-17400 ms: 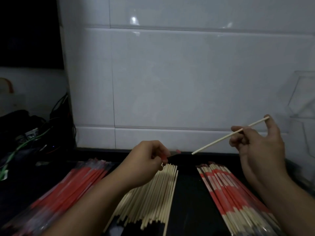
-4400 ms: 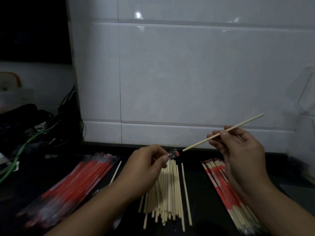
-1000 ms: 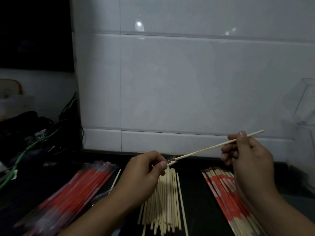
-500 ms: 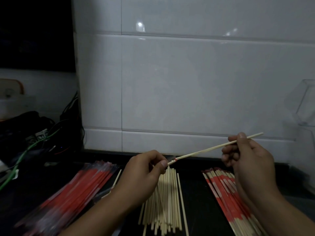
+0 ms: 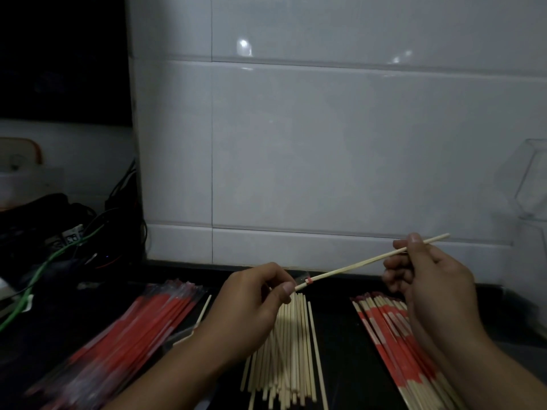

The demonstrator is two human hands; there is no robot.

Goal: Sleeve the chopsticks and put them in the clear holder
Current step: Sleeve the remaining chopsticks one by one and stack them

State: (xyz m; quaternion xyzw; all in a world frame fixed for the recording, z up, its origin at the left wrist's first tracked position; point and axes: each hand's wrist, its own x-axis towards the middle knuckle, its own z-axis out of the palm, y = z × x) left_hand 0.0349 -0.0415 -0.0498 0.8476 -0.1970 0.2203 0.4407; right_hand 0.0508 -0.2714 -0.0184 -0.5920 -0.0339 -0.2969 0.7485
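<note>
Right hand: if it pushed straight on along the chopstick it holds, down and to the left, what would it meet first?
Likely the left hand, which pinches the sleeve mouth around the chopstick tip; the right hand has only bare stick before it. Depth is uncertain.

empty sleeves (image 5: 124, 335) left, bare chopsticks (image 5: 288, 350) centre, sleeved chopsticks (image 5: 393, 335) right

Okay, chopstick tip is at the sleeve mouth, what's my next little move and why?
Probably push the bare wooden chopstick further into the red-and-clear plastic sleeve. Only its tip sits in the sleeve mouth pinched by the left hand; most of its length is exposed, and the right hand grips its far end, ready to feed it.
</note>
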